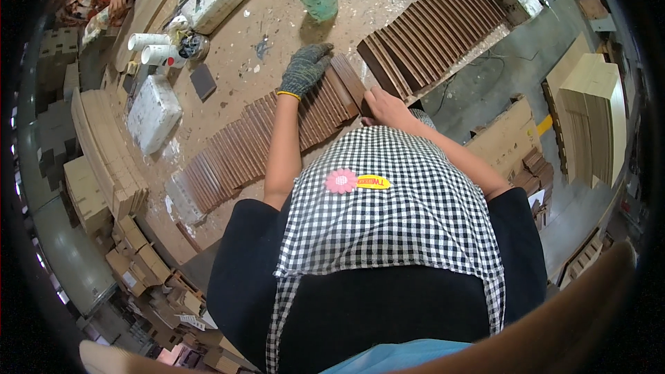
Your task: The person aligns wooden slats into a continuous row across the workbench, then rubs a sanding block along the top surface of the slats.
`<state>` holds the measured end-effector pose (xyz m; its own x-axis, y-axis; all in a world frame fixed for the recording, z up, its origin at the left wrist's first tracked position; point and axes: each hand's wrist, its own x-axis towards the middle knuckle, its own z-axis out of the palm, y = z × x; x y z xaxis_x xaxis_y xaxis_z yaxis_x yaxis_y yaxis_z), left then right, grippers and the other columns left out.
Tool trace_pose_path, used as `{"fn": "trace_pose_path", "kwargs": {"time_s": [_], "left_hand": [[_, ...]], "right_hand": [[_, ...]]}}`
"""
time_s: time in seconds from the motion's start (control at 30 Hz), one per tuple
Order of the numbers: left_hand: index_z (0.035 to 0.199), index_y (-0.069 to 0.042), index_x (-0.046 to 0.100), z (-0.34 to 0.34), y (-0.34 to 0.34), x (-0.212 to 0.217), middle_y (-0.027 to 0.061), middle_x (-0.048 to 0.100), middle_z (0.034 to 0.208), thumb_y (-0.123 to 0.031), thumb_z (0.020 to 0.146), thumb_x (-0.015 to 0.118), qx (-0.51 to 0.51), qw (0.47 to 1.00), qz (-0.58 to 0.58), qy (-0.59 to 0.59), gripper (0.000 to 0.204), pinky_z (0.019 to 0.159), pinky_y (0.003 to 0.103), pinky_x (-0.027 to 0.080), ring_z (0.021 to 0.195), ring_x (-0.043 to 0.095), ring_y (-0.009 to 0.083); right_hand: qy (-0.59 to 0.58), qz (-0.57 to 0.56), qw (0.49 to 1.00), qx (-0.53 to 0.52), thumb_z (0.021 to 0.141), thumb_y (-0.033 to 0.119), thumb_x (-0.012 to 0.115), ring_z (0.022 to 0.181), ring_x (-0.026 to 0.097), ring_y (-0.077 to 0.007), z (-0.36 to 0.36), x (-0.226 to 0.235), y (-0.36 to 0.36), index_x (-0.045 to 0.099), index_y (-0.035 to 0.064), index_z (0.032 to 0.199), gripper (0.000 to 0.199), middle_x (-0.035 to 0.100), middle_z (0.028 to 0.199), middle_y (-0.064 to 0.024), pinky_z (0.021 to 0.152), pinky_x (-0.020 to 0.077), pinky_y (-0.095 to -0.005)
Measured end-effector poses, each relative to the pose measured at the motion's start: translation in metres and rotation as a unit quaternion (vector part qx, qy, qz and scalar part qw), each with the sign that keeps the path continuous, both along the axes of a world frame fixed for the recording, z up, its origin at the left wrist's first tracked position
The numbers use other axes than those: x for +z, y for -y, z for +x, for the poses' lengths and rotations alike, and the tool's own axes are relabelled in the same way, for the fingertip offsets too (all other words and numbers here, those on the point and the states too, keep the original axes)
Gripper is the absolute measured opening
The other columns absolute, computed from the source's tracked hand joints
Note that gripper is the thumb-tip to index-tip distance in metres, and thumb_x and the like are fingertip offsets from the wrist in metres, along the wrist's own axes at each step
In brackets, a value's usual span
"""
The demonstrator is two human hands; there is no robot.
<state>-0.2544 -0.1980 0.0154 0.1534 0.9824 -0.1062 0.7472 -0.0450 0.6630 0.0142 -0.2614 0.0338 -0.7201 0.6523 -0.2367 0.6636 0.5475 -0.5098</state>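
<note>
— Slats (pixel 277 138) lie in an overlapping row across the table (pixel 277 28), under both hands.
— Grip?
— Gloved left hand (pixel 305 69) presses flat, fingers spread; bare right hand (pixel 384 105) grasps the row's end slat.

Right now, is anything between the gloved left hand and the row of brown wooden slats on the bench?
Nothing visible: the grey-gloved left hand already rests flat on the row of brown wooden slats. The bare right hand touches its near end.

A long overlapping row of thin dark-brown wooden slats (pixel 277 135) lies slanted across the worn, paint-flecked workbench
</note>
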Motion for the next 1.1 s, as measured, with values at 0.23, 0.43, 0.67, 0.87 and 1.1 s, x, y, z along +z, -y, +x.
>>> {"fn": "trace_pose_path", "kwargs": {"time_s": [0.23, 0.43, 0.67, 0.87, 1.1], "left_hand": [[0.128, -0.006, 0.066, 0.013, 0.004, 0.015, 0.0196, 0.067, 0.124, -0.027, 0.096, 0.061, 0.075, 0.996, 0.018, 0.039, 0.038, 0.103, 0.043, 0.046, 0.116, 0.062, 0.0360], [0.131, -0.006, 0.064, 0.019, 0.003, 0.017, 0.0181, 0.066, 0.128, -0.024, 0.095, 0.067, 0.023, 0.996, 0.023, 0.082, 0.041, 0.104, 0.040, 0.046, 0.118, 0.061, 0.0339], [0.132, -0.007, 0.063, 0.025, 0.010, 0.004, 0.0192, 0.065, 0.127, -0.013, 0.088, 0.070, -0.010, 0.996, 0.092, 0.007, 0.045, 0.104, 0.042, 0.046, 0.119, 0.058, 0.0361], [0.139, -0.007, 0.056, 0.015, 0.014, -0.018, 0.0201, 0.062, 0.132, -0.011, 0.087, 0.066, -0.012, 0.987, 0.159, 0.003, 0.054, 0.106, 0.043, 0.044, 0.122, 0.057, 0.0374], [0.146, -0.006, 0.048, 0.029, -0.005, 0.017, 0.0203, 0.060, 0.136, -0.016, 0.086, 0.067, -0.026, 0.997, -0.006, -0.067, 0.063, 0.109, 0.044, 0.043, 0.126, 0.056, 0.0381]], "right_hand": [[-0.152, -0.205, 0.935, -0.245, 0.090, 0.023, 0.064, 0.105, 0.062, -0.0299, 0.018, 0.008, 0.003, 0.047, -0.0064, 0.134, 0.055, 0.061, 0.108, -0.0240, 0.089, 0.0509, -0.0375], [-0.364, -0.447, 0.723, -0.382, 0.101, 0.018, 0.046, 0.089, 0.063, -0.0189, 0.024, -0.019, 0.009, 0.044, 0.0008, 0.142, 0.045, 0.067, 0.106, -0.0141, 0.079, 0.0523, -0.0351], [-0.439, -0.592, 0.599, -0.314, 0.108, 0.022, 0.049, 0.085, 0.066, -0.0153, 0.024, -0.014, 0.006, 0.043, -0.0017, 0.139, 0.039, 0.069, 0.113, -0.0179, 0.078, 0.0575, -0.0270], [-0.510, -0.759, 0.305, -0.267, 0.109, 0.020, 0.044, 0.085, 0.068, -0.0203, 0.034, -0.029, 0.003, 0.051, 0.0041, 0.113, 0.018, 0.067, 0.107, -0.0234, 0.070, 0.0615, -0.0320], [-0.506, -0.716, 0.359, -0.320, 0.109, 0.019, 0.045, 0.083, 0.068, -0.0201, 0.031, -0.015, 0.002, 0.046, 0.0077, 0.122, 0.017, 0.067, 0.105, -0.0208, 0.069, 0.0613, -0.0305]]}}
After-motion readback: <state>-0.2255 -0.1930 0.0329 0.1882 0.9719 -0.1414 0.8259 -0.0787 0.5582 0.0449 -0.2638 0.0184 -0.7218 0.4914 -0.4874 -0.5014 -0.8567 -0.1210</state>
